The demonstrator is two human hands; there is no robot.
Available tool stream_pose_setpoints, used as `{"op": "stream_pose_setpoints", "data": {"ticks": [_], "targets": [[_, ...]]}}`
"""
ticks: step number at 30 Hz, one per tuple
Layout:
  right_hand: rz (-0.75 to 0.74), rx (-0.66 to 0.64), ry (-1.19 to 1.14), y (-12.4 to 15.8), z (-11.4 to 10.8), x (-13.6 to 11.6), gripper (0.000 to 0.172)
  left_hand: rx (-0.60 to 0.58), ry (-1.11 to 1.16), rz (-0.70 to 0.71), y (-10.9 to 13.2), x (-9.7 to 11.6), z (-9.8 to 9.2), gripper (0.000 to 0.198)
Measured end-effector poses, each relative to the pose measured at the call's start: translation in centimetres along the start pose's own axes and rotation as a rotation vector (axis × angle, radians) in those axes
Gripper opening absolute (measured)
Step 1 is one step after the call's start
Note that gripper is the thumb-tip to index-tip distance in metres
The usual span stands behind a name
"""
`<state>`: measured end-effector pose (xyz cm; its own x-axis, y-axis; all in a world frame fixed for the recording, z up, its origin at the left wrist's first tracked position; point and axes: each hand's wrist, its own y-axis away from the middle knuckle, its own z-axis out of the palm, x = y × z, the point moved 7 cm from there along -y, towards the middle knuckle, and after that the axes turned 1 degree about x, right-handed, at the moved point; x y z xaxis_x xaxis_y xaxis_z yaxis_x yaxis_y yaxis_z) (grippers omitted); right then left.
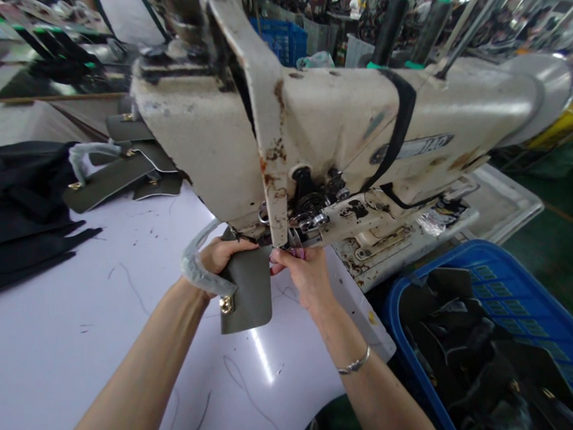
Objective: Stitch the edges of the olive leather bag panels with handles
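Under the head of a worn cream sewing machine (pixel 200 142) is an olive-grey bag panel (pixel 250 292), its lower part hanging toward me over the white tabletop. A curved handle wrapped in clear film (pixel 193 266) is joined to it by a gold-coloured ring fitting (pixel 227 304) and arches around my left wrist. My left hand (pixel 220 257) grips the panel's upper left, thumb on top. Close by the presser foot and the panel's right edge, my right hand (pixel 304 267) has its fingers pinched together. A bit of pink shows at those fingertips, but what they hold is hidden.
A blue plastic basket (pixel 511 255) with several dark bag pieces stands at the right. Similar olive panels (pixel 113 180) and black fabric pieces (pixel 15 205) lie at the left. Loose threads are on the white tabletop (pixel 80 380). Thread cones (pixel 390 25) rise behind the machine.
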<state>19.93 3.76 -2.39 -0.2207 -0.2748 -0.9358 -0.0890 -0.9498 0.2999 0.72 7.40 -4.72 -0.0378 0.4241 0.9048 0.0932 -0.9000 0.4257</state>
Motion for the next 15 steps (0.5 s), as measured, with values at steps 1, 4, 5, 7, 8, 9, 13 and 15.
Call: {"op": "stream_pose_setpoints", "data": {"ticks": [1,4,5,7,8,9,13,15], "targets": [[0.001,-0.001,0.006,0.0,0.0,0.0,0.013,-0.041,0.005,-0.054,-0.1,-0.4,0.2,0.034],[0.008,-0.008,0.002,-0.2,0.1,0.1,0.013,-0.091,0.023,-0.146,-0.2,-1.1,0.5,0.038],[0.008,-0.010,-0.004,-0.2,0.1,0.2,0.013,-0.103,0.026,-0.161,-0.2,-1.2,0.6,0.039],[0.009,-0.012,-0.006,-0.2,0.1,0.2,0.013,-0.136,0.028,-0.193,-0.1,-1.4,0.9,0.040],[0.012,-0.013,-0.002,-0.3,0.1,0.3,0.013,-0.154,0.032,-0.198,-0.1,-1.4,1.1,0.039],[0.015,-0.014,0.003,-0.3,0.0,0.3,0.013,-0.176,0.039,-0.193,0.0,-1.4,1.3,0.039],[0.010,-0.025,0.010,-0.3,0.0,0.2,0.015,-0.241,0.068,-0.121,0.1,-0.6,1.9,0.035],[0.006,-0.035,0.008,-0.2,0.0,0.2,0.016,-0.232,0.078,-0.098,0.0,-0.4,1.9,0.034]]}}
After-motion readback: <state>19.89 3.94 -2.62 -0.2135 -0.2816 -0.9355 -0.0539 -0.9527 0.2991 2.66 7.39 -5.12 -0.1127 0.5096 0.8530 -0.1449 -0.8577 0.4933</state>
